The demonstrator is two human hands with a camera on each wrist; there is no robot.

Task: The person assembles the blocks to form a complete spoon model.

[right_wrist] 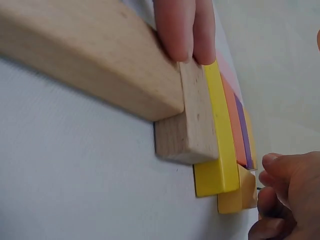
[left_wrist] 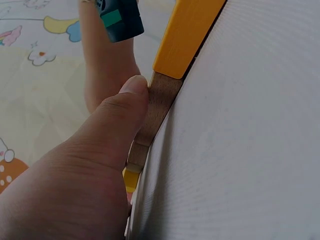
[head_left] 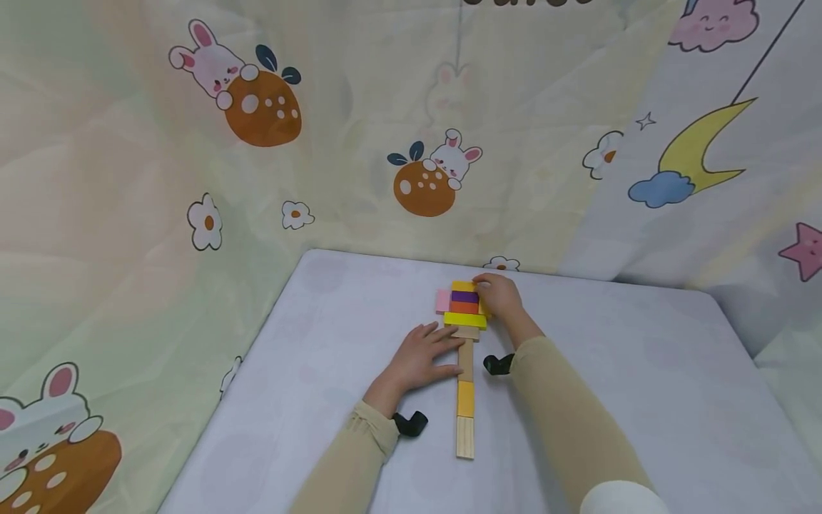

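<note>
Several flat-lying blocks form a figure on the table. My left hand [head_left: 420, 358] lies beside it with spread fingers; its thumb [left_wrist: 134, 85] touches the side of a plain wooden block [head_left: 465, 360]. Two of its fingertips rest on the crosswise wooden block [right_wrist: 197, 110]. Above that lie a long yellow block [head_left: 465, 320], then an orange block [head_left: 464, 308], a purple block [head_left: 464, 296] and a yellow block [head_left: 462, 285]. A pink block [head_left: 443, 300] flanks them on the left. At the far right corner, my right hand [head_left: 504, 298] has bent fingers close to a yellow-orange side block [right_wrist: 230, 202], partly hiding it; I cannot tell whether it grips it.
Below the left hand the column continues with an orange-yellow block [head_left: 465, 398] and a grooved wooden block [head_left: 465, 437]. The white-covered table [head_left: 289, 428] meets a printed cloth backdrop [head_left: 359, 93] at its far edge. Dark wrist cameras [head_left: 411, 424] hang close to the column.
</note>
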